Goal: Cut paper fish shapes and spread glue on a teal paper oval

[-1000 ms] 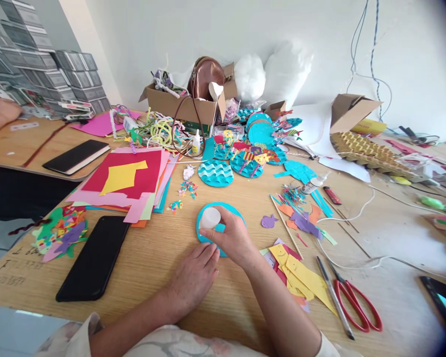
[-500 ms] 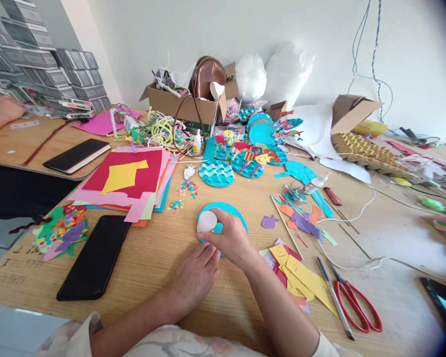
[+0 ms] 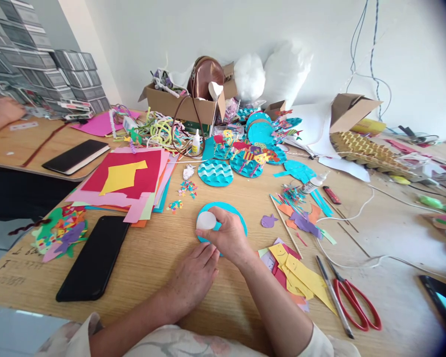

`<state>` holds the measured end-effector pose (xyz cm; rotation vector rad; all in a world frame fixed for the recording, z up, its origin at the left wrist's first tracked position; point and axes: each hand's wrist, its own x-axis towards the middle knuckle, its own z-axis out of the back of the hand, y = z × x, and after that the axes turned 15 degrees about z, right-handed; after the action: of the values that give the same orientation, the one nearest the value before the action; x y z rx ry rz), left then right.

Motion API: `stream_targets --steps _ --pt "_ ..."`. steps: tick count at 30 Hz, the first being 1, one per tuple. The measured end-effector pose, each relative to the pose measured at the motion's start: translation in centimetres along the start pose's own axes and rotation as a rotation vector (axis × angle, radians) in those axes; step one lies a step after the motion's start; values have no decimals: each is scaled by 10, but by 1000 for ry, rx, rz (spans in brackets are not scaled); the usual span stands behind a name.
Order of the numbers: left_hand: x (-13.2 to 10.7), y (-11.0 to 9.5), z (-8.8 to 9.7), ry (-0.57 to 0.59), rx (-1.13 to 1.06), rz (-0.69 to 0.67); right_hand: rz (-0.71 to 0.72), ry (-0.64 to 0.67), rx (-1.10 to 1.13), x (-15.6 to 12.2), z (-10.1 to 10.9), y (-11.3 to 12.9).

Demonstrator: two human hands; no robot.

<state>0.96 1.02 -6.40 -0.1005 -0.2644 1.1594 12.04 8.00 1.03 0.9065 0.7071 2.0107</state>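
My right hand (image 3: 228, 236) is closed around a small white glue bottle (image 3: 206, 220), tipped down onto a turquoise paper disc (image 3: 235, 213) lying on the wooden table (image 3: 152, 258). Just below it, my left hand (image 3: 193, 280) lies flat on the table with its fingers stretched out, the fingertips at the disc's near edge. Most of the disc is hidden under my right hand.
A black phone (image 3: 94, 258) lies left; a stack of coloured paper (image 3: 128, 181) behind it. Yellow scraps (image 3: 305, 277), red scissors (image 3: 355, 302) and a pen (image 3: 334, 297) lie right. Decorated turquoise discs (image 3: 215, 172) and cardboard boxes (image 3: 178, 104) stand farther back. Another person's hand (image 3: 3, 109) is far left.
My right hand has slid the glue bottle slightly left and toward me along the disc's edge. My left hand has not moved.
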Motion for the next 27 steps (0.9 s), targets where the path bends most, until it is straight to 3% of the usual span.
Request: stream_targets --steps 27 --pt "1 -1 4 38 -35 16 66 -55 31 0 -9 -3"
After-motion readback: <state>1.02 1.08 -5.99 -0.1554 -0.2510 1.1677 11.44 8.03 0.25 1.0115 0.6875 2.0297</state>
